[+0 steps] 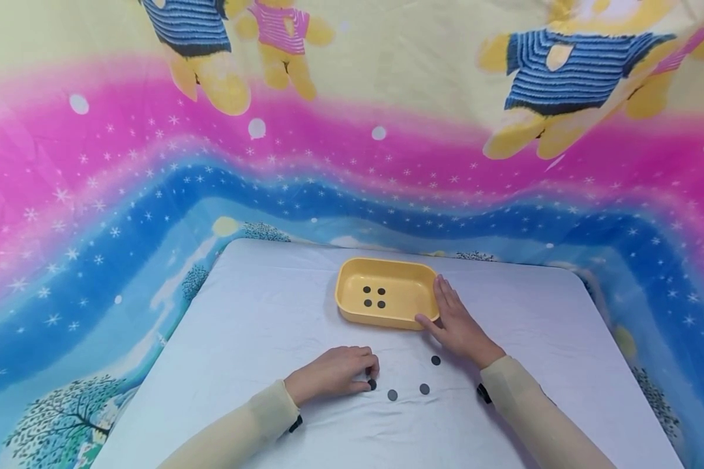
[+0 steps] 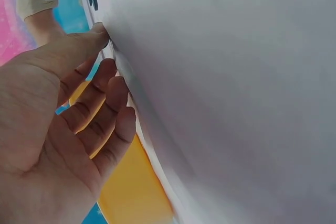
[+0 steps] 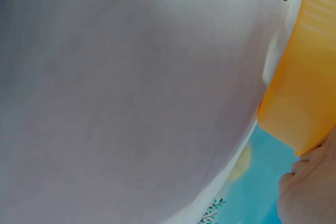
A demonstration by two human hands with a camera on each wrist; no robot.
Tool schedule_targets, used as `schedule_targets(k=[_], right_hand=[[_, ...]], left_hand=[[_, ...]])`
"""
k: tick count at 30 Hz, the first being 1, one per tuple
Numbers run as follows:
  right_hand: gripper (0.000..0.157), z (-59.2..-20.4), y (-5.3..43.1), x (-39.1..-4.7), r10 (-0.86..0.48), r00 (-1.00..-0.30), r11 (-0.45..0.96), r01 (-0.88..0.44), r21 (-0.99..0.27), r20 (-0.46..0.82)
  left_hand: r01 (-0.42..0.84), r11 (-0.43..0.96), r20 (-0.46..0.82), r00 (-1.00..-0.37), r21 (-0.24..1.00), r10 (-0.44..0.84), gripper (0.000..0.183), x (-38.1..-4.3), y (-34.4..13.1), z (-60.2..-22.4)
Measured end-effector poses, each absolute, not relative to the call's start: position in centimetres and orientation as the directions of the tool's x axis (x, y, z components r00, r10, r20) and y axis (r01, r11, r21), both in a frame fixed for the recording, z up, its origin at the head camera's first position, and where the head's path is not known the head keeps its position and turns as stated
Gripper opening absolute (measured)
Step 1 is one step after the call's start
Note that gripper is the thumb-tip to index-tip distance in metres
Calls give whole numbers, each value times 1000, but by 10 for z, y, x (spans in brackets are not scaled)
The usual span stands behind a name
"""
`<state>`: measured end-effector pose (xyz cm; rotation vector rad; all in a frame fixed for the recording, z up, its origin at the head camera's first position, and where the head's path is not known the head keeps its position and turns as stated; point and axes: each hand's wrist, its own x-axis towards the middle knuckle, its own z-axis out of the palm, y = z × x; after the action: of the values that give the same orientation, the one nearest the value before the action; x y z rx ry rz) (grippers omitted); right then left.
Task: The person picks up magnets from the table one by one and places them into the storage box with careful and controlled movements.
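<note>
Head view: the left hand [image 1: 339,372] pinches a dark disc [image 1: 372,385] on the counter [image 1: 258,312], seemingly picking it up; the right hand [image 1: 460,326], fingers straight, rests against the yellow tray [image 1: 387,320] near the far edge. Lifting the disc probably calls for a firm pinch.
</note>
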<state>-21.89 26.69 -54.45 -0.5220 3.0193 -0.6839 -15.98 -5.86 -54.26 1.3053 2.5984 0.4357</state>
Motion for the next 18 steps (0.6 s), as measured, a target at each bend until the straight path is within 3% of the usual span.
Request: schedule_targets(k=[18], right_hand=[[106, -544, 268, -219, -334, -939, 837, -335, -432, 80]], left_hand=[[741, 492, 27, -565, 457, 825, 8, -166, -64, -542]])
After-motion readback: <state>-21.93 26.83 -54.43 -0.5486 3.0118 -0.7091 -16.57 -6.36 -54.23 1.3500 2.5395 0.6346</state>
